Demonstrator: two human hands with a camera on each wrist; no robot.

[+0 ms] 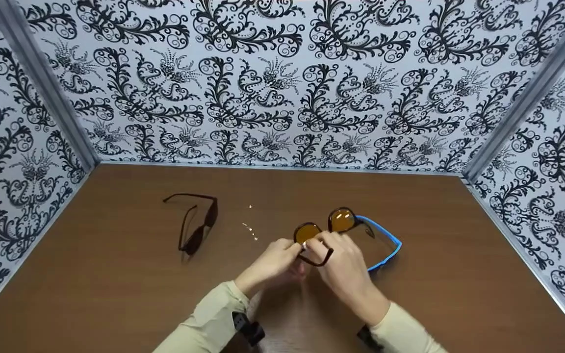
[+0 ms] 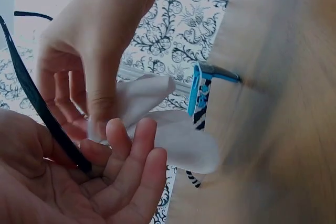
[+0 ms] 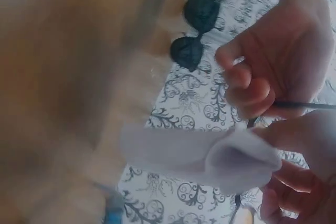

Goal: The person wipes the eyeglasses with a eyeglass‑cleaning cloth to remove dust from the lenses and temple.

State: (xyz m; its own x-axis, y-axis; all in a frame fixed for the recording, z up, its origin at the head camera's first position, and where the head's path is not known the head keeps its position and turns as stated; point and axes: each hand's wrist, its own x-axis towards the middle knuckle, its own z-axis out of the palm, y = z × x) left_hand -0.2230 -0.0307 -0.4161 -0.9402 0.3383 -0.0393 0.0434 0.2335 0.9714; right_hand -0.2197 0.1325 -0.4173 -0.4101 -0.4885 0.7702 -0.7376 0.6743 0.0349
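Observation:
Above the table, my left hand (image 1: pixel 275 260) grips a pair of dark-framed glasses with amber lenses (image 1: pixel 342 220). One dark temple (image 2: pixel 34 95) runs into its curled fingers in the left wrist view. My right hand (image 1: pixel 346 267) pinches a white cloth (image 2: pixel 181 142) close against the glasses, near the lens on the left. In the right wrist view the cloth (image 3: pixel 173 148) hangs in loose folds from the fingers. The hands hide most of it in the head view. Whether the cloth touches the lens I cannot tell.
Blue-framed glasses (image 1: pixel 394 239) lie just beyond my right hand, partly hidden. Dark sunglasses (image 1: pixel 194 240) with unfolded temples lie on the left of the brown table (image 1: pixel 115 294). Small bright specks (image 1: pixel 249 228) show on the tabletop between. Patterned walls (image 1: pixel 272 98) enclose the back and sides.

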